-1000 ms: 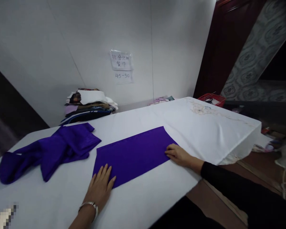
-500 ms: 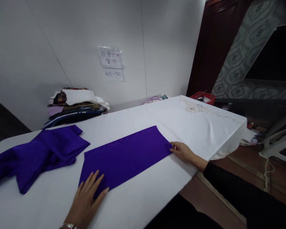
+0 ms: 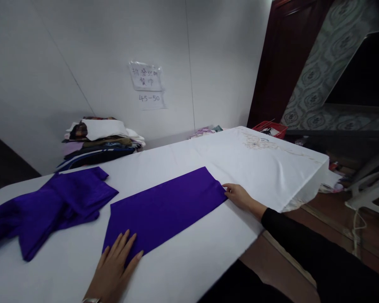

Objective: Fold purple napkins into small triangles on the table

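A purple cloth napkin (image 3: 164, 210), folded into a long flat rectangle, lies on the white-covered table (image 3: 189, 261). My left hand (image 3: 113, 263) rests flat on its near left corner, fingers spread. At the opposite end my right hand (image 3: 238, 196) pinches the edge of the right short side between thumb and fingers. A slight crease runs across the cloth close to those fingers. To the left lies a crumpled heap of purple cloth (image 3: 60, 202), which neither hand touches.
Behind the table's far edge is a stack of folded clothes (image 3: 104, 141). Handwritten paper signs (image 3: 148, 84) hang on the wall. A red basket (image 3: 271, 128) sits beyond the far right end, and a white plastic stool (image 3: 372, 193) stands at the right.
My right hand has shifted slightly left and up with the pinched edge, and a small crease now shows there. My left hand stays flat on the same corner.
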Action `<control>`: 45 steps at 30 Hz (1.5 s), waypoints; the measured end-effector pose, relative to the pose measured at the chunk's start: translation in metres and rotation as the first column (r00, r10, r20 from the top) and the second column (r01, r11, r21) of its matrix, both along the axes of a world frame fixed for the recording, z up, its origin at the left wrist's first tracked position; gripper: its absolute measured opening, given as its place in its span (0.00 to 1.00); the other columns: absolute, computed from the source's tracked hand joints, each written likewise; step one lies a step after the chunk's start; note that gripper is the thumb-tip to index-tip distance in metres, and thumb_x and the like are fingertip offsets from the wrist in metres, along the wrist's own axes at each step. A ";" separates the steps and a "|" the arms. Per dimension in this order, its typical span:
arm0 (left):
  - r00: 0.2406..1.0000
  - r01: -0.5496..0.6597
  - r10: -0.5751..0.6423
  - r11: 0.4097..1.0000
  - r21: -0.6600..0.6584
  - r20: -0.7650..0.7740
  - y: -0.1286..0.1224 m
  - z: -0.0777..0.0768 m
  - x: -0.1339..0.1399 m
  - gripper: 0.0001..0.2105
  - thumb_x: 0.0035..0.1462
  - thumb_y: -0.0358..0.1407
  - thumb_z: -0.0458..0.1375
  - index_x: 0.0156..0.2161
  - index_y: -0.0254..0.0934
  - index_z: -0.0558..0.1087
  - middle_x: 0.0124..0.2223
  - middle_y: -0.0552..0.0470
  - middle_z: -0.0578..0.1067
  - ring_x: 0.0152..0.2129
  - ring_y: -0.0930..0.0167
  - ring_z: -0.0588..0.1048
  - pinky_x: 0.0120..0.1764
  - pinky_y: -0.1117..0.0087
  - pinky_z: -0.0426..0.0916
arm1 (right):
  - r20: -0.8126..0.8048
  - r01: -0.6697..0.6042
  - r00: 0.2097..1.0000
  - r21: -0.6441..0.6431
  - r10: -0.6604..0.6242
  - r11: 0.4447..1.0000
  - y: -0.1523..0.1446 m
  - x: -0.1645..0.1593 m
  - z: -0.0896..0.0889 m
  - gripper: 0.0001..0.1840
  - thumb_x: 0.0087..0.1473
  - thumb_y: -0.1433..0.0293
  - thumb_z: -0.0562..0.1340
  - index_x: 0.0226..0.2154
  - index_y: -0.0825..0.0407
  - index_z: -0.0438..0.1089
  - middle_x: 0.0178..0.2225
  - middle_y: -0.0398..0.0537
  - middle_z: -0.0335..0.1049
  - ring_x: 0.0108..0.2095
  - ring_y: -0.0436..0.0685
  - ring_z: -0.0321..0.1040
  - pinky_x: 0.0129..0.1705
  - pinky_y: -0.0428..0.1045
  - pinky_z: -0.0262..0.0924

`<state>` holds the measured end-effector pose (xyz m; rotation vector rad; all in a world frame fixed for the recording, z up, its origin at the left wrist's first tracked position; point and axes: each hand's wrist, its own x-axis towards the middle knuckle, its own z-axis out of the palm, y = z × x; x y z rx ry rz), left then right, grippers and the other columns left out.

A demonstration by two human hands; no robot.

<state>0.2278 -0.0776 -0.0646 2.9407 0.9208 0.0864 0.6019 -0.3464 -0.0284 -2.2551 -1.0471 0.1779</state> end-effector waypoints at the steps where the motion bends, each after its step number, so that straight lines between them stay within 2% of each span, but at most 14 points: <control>1: 1.000 -0.001 0.001 1.000 0.002 -0.008 -0.001 0.001 0.000 0.30 0.53 0.49 0.44 0.58 0.35 0.57 0.62 0.48 0.53 0.60 0.62 0.48 0.58 0.53 0.47 | 0.014 -0.001 1.000 -0.015 0.001 1.000 -0.001 -0.001 0.000 0.20 0.47 0.72 0.56 0.44 0.51 0.69 0.28 0.42 0.71 0.26 0.51 0.65 0.30 0.46 0.57; 11: 1.000 -0.001 0.002 1.000 0.020 -0.029 -0.007 0.004 -0.003 0.29 0.55 0.49 0.43 0.59 0.37 0.56 0.62 0.49 0.52 0.59 0.62 0.49 0.57 0.53 0.49 | 0.252 0.016 0.967 -0.137 0.020 0.990 -0.011 -0.003 -0.003 0.17 0.52 0.69 0.54 0.46 0.51 0.67 0.34 0.48 0.69 0.33 0.55 0.66 0.35 0.49 0.59; 14: 1.000 0.016 -0.016 0.999 0.038 -0.008 -0.004 0.000 -0.005 0.28 0.55 0.49 0.43 0.59 0.37 0.57 0.62 0.48 0.53 0.59 0.62 0.50 0.57 0.52 0.50 | 0.361 -0.105 0.925 -0.061 0.120 0.993 -0.006 -0.012 0.002 0.17 0.54 0.70 0.53 0.46 0.50 0.66 0.43 0.51 0.67 0.42 0.56 0.64 0.43 0.51 0.59; 17: 1.000 0.021 -0.021 0.998 0.056 0.003 -0.004 -0.001 -0.005 0.28 0.56 0.48 0.44 0.59 0.37 0.57 0.62 0.48 0.54 0.59 0.61 0.51 0.56 0.52 0.51 | 0.399 -0.277 0.882 0.006 0.252 0.961 0.017 -0.030 0.007 0.19 0.56 0.67 0.53 0.50 0.51 0.64 0.51 0.53 0.62 0.51 0.58 0.58 0.52 0.54 0.54; 19: 1.000 0.014 -0.014 0.998 0.058 -0.004 -0.007 0.001 -0.004 0.28 0.56 0.48 0.44 0.59 0.37 0.56 0.62 0.47 0.54 0.59 0.61 0.51 0.56 0.52 0.51 | 0.385 -0.370 0.856 -0.010 0.345 0.929 0.039 -0.046 0.009 0.23 0.57 0.62 0.52 0.54 0.52 0.59 0.57 0.55 0.55 0.57 0.60 0.52 0.56 0.57 0.49; 22: 1.000 0.004 -0.004 0.999 0.044 -0.014 -0.017 0.010 -0.005 0.26 0.58 0.47 0.43 0.59 0.39 0.55 0.62 0.48 0.53 0.59 0.63 0.50 0.57 0.53 0.50 | 0.320 -0.486 0.806 -0.121 0.498 0.865 0.065 -0.065 0.006 0.31 0.57 0.55 0.50 0.59 0.50 0.49 0.61 0.53 0.44 0.61 0.62 0.39 0.59 0.61 0.39; 25: 0.999 -0.020 0.020 1.000 0.000 -0.048 -0.026 0.019 -0.005 0.26 0.59 0.48 0.41 0.60 0.40 0.52 0.63 0.48 0.51 0.60 0.64 0.48 0.58 0.53 0.47 | 0.274 -0.481 0.801 -0.236 0.533 0.844 0.071 -0.061 -0.007 0.34 0.57 0.51 0.46 0.60 0.49 0.46 0.62 0.51 0.41 0.62 0.62 0.36 0.59 0.62 0.36; 30: 0.998 -0.039 0.036 0.997 -0.065 -0.053 -0.036 0.029 -0.005 0.27 0.59 0.50 0.38 0.61 0.41 0.48 0.64 0.49 0.48 0.61 0.65 0.44 0.59 0.54 0.43 | 0.371 -0.242 0.855 -0.332 0.362 0.912 0.039 0.002 -0.055 0.38 0.54 0.46 0.43 0.59 0.51 0.49 0.61 0.52 0.43 0.61 0.64 0.39 0.58 0.66 0.38; 32: 0.998 -0.046 0.041 0.994 -0.099 -0.048 -0.038 0.031 -0.006 0.28 0.59 0.50 0.38 0.61 0.40 0.48 0.64 0.49 0.47 0.61 0.64 0.43 0.59 0.54 0.41 | 0.415 -0.217 0.839 -0.337 0.352 0.916 0.023 0.026 -0.070 0.35 0.54 0.47 0.40 0.56 0.48 0.57 0.61 0.53 0.47 0.60 0.67 0.42 0.55 0.69 0.40; 34: 0.998 -0.053 0.047 0.987 -0.151 -0.041 -0.038 0.035 -0.007 0.28 0.59 0.51 0.39 0.61 0.40 0.49 0.64 0.49 0.47 0.61 0.64 0.43 0.59 0.53 0.40 | 0.470 -0.223 0.808 -0.312 0.354 0.924 0.015 0.036 -0.074 0.33 0.54 0.49 0.39 0.53 0.47 0.62 0.60 0.53 0.49 0.59 0.69 0.43 0.54 0.72 0.40; 36: 0.997 -0.081 0.076 0.974 -0.210 -0.031 -0.036 0.042 -0.005 0.29 0.58 0.51 0.39 0.61 0.39 0.49 0.64 0.48 0.48 0.61 0.64 0.44 0.59 0.53 0.41 | 0.491 -0.252 0.793 -0.273 0.360 0.928 0.021 0.029 -0.064 0.33 0.55 0.50 0.40 0.55 0.48 0.58 0.61 0.53 0.46 0.60 0.68 0.40 0.55 0.70 0.39; 39: 0.991 -0.120 0.128 0.970 -0.209 0.025 -0.029 0.054 0.012 0.28 0.59 0.50 0.37 0.60 0.37 0.51 0.64 0.46 0.49 0.61 0.65 0.44 0.59 0.54 0.41 | 0.446 -0.315 0.802 -0.252 0.399 0.915 0.057 -0.006 -0.034 0.37 0.55 0.49 0.42 0.61 0.50 0.45 0.62 0.50 0.41 0.61 0.63 0.37 0.58 0.65 0.38; 42: 0.991 -0.084 0.094 0.991 -0.103 0.094 -0.018 0.062 0.046 0.25 0.60 0.46 0.38 0.59 0.37 0.54 0.64 0.47 0.50 0.61 0.66 0.44 0.59 0.56 0.40 | 0.411 -0.430 0.758 -0.268 0.506 0.862 0.111 -0.048 -0.005 0.36 0.56 0.48 0.42 0.61 0.51 0.46 0.62 0.49 0.42 0.62 0.60 0.35 0.60 0.61 0.35; 45: 0.994 -0.066 0.068 0.998 -0.023 0.084 -0.006 0.058 0.087 0.24 0.60 0.43 0.39 0.59 0.35 0.54 0.63 0.46 0.51 0.60 0.66 0.46 0.59 0.56 0.41 | 0.399 -0.499 0.721 -0.269 0.567 0.824 0.163 -0.076 0.006 0.37 0.56 0.48 0.40 0.60 0.54 0.48 0.62 0.53 0.42 0.62 0.59 0.36 0.60 0.60 0.36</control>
